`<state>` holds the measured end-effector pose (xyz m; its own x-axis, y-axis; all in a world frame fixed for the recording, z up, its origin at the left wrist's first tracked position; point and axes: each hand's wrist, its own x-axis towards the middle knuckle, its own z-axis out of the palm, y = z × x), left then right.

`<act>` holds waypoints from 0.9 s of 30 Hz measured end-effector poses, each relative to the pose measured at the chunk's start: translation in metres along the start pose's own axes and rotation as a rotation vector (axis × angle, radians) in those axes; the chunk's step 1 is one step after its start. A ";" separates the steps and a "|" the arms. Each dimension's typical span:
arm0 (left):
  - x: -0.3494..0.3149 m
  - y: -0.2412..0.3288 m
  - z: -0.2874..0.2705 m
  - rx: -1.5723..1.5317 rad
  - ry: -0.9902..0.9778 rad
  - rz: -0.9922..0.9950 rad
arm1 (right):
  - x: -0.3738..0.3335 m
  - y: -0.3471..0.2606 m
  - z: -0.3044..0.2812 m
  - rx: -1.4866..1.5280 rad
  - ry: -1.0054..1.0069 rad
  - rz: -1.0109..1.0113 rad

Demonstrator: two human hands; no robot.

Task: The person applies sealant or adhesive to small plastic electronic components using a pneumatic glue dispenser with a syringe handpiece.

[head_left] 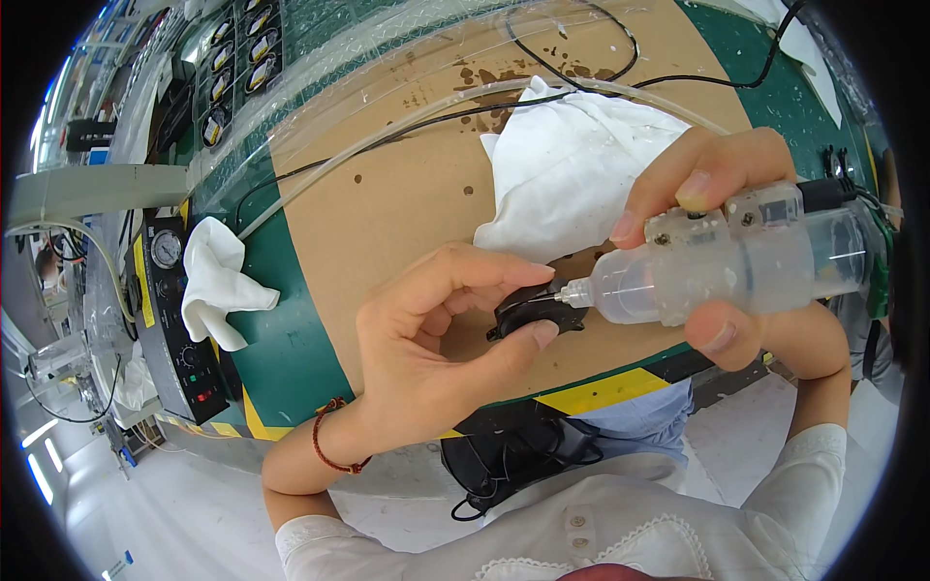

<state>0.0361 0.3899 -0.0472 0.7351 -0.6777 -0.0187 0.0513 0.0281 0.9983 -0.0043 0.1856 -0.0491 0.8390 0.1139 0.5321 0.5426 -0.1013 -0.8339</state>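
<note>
Between the thumb and fingers of my left hand [436,334] is a small black curved plastic part [531,312]. My right hand [722,208] grips a translucent dispensing syringe [630,286], held nearly level with its tip toward the left. The thin needle [550,296] at its front reaches the black part; whether it touches I cannot tell. A clamp-like sleeve with screws wraps the barrel, and a black cable joins it at the right end. What lies inside the black part is partly hidden by my fingers.
Brown cardboard [387,213] with dark stains covers the green bench mat [281,358]. A crumpled white cloth [572,160] lies beyond my hands, another white cloth [218,281] at left. Beside it stands a black controller with a gauge [167,250]. A clear tube and black cable cross behind; a black tray [237,63] holds several parts.
</note>
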 end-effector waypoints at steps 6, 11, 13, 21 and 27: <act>0.001 -0.001 0.000 -0.019 0.001 0.037 | 0.001 -0.001 0.000 0.012 -0.006 0.001; -0.002 0.000 0.001 -0.070 0.001 -0.025 | 0.000 0.001 0.002 0.056 0.012 0.013; -0.003 -0.001 0.000 -0.072 -0.001 -0.022 | 0.000 0.002 0.002 0.060 -0.002 0.005; -0.002 -0.002 0.001 -0.063 0.008 -0.006 | 0.001 -0.004 -0.001 0.047 -0.028 0.074; -0.002 0.000 0.001 -0.057 0.006 -0.012 | 0.000 -0.004 -0.001 0.056 -0.020 0.089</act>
<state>0.0346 0.3904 -0.0475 0.7381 -0.6740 -0.0310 0.0982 0.0619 0.9932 -0.0063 0.1853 -0.0455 0.8827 0.1262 0.4526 0.4619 -0.0564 -0.8851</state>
